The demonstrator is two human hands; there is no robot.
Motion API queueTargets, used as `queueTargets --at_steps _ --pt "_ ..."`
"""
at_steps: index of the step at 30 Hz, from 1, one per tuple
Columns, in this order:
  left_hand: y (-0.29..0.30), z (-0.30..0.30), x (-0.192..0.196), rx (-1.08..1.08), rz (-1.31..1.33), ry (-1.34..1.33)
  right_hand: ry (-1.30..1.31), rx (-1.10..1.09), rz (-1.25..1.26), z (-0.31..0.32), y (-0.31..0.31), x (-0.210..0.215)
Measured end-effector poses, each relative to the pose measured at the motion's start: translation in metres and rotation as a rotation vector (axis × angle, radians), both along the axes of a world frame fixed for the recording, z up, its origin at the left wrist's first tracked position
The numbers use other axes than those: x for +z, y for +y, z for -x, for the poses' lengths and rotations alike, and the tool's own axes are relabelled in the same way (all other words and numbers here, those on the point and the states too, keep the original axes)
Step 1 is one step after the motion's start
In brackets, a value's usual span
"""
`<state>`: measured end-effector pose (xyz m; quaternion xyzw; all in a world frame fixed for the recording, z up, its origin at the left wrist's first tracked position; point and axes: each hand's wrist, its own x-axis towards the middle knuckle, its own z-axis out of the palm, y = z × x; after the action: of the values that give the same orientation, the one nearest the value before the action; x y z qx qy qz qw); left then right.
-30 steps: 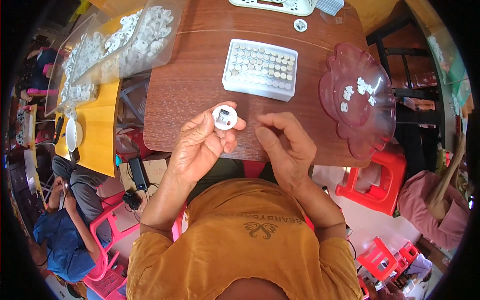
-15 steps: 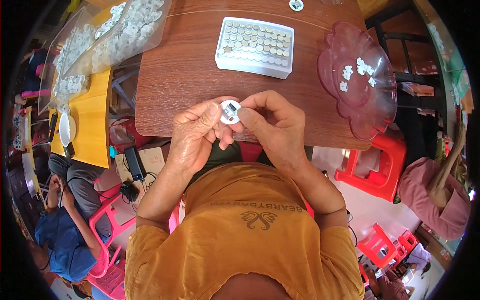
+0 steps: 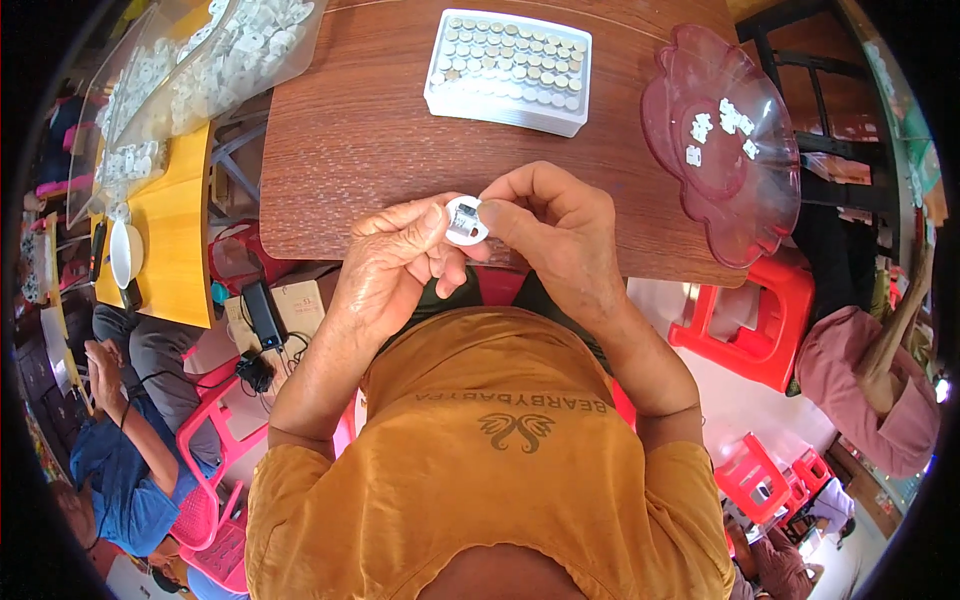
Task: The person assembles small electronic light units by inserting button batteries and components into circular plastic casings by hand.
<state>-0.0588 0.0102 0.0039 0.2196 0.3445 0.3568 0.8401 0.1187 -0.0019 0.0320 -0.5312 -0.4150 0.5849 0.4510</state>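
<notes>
Above the near edge of the table, both my hands meet at a small round white plastic disc (image 3: 467, 234) with a dark block and silvery metal parts set in its face. My left hand (image 3: 390, 262) pinches its left side between thumb and fingers. The thumb and forefinger of my right hand (image 3: 560, 238) close on its upper right edge; whether a smaller piece is between them is hidden. Beyond my hands stands a white tray (image 3: 500, 112) with rows of silver button cells. A clear reddish, scallop-edged dish (image 3: 690, 185) to the right holds several small white plastic parts (image 3: 735, 118).
Clear bins (image 3: 290, 62) heaped with white plastic parts stand at the far left. A white bowl (image 3: 126, 255) sits on the yellow table (image 3: 185, 240). Red stools (image 3: 745, 325) are at the right. Another person in blue (image 3: 130, 460) sits at the lower left.
The view has shifted slightly, so the table and tray sit higher. The disc has tilted a little in my fingers, showing more metal. The person at left has raised a hand.
</notes>
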Motion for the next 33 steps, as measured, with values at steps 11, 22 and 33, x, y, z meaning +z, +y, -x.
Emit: queueTargets --at_steps 11,22,33 --pt "-0.010 -0.008 0.000 -0.017 0.156 -0.087 -0.117 0.034 -0.086 -0.007 0.001 -0.012" --pt "-0.011 -0.009 -0.004 -0.005 0.148 -0.174 -0.045 0.029 -0.132 -0.003 0.001 -0.019" --pt "-0.016 0.000 0.001 -0.006 0.172 -0.108 -0.191 -0.021 -0.195 0.008 -0.003 -0.021"
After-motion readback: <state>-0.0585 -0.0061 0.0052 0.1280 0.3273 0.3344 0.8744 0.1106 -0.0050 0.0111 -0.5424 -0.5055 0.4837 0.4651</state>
